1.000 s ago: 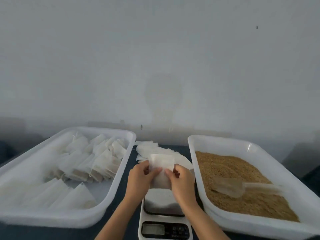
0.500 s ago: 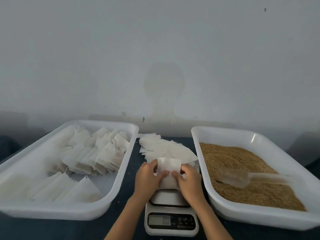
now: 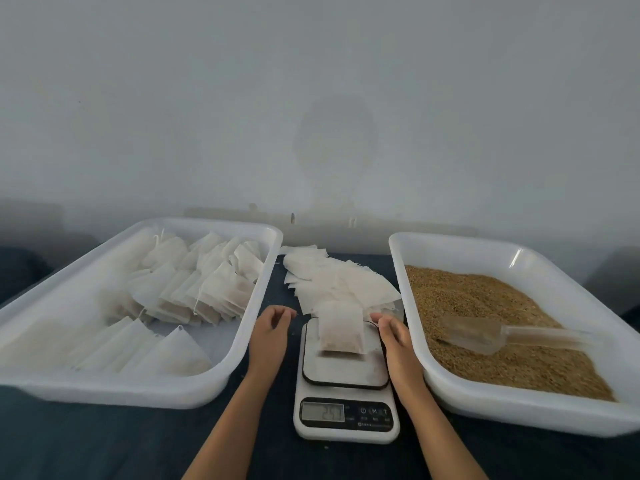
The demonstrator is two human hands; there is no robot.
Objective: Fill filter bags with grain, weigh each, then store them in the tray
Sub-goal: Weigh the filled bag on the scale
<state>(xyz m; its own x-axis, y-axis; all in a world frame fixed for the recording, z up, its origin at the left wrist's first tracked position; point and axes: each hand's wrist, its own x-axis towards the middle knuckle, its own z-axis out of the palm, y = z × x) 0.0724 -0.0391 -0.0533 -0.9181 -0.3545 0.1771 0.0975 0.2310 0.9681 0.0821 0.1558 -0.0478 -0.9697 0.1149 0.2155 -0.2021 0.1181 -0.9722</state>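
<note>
A filled white filter bag lies on the platform of a small white kitchen scale, whose display shows digits. My left hand hovers just left of the scale with loosely curled fingers and holds nothing. My right hand is at the scale's right edge, fingers relaxed, apart from the bag. On the left stands a white tray that holds several filled bags. The white tray on the right is full of brown grain, and a clear plastic scoop lies on it.
A loose pile of empty filter bags lies on the dark table behind the scale, between the two trays. A pale wall rises close behind the table.
Both hands held the bag upright over the scale; now the bag lies on the platform and both hands have let go and drawn apart to either side.
</note>
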